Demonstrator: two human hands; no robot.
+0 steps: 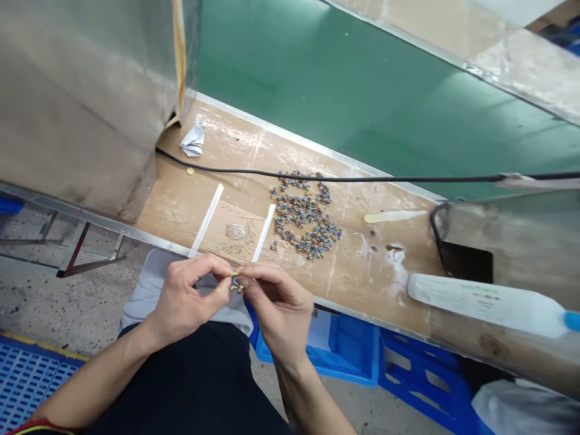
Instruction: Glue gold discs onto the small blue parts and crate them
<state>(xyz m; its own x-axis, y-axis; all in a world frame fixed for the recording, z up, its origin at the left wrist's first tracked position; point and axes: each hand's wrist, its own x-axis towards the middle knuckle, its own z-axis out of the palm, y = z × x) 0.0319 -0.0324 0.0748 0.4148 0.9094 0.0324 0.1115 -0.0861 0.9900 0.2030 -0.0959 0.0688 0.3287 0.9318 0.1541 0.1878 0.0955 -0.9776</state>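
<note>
Both hands' fingers (226,284) pinching small part (235,283)

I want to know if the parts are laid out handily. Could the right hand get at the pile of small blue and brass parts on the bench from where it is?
Probably yes. The pile lies on open benchtop just beyond the right hand, nothing between, though its fingers now pinch a small part.

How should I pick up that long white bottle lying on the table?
Grip the white bottle around the middle of its body, coming down from above. It lies on its side on the wooden table, so the rounded flank faces up. Its blue cap end looks too narrow to hold steadily, and a metal housing crowds it from behind.
</note>
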